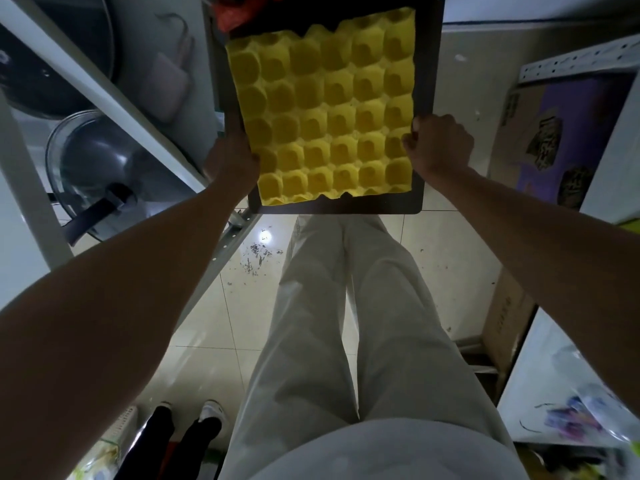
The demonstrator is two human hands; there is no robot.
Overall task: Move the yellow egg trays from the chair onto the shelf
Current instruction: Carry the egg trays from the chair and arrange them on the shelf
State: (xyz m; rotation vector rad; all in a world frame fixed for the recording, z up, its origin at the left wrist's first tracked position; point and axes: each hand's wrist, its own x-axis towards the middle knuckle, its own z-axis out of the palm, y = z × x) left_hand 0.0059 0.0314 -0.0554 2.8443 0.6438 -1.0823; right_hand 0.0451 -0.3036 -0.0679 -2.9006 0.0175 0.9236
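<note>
I am seeing both arms reaching straight out, holding the yellow egg tray (322, 109) above the dark chair seat (424, 109). My left hand (232, 157) is gripping its left edge, fingers hidden beneath. My right hand (438, 147) is curling its fingers, pinching the right edge. The tray's far corner is cut off.

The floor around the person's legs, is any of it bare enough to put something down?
Some. Pale floor tiles lie bare between the trousers and the cardboard boxes on the right, apart from small specks. Left of the legs, dark debris litters the tiles beside the shelf frame. Both hands grip the yellow egg tray.
</note>
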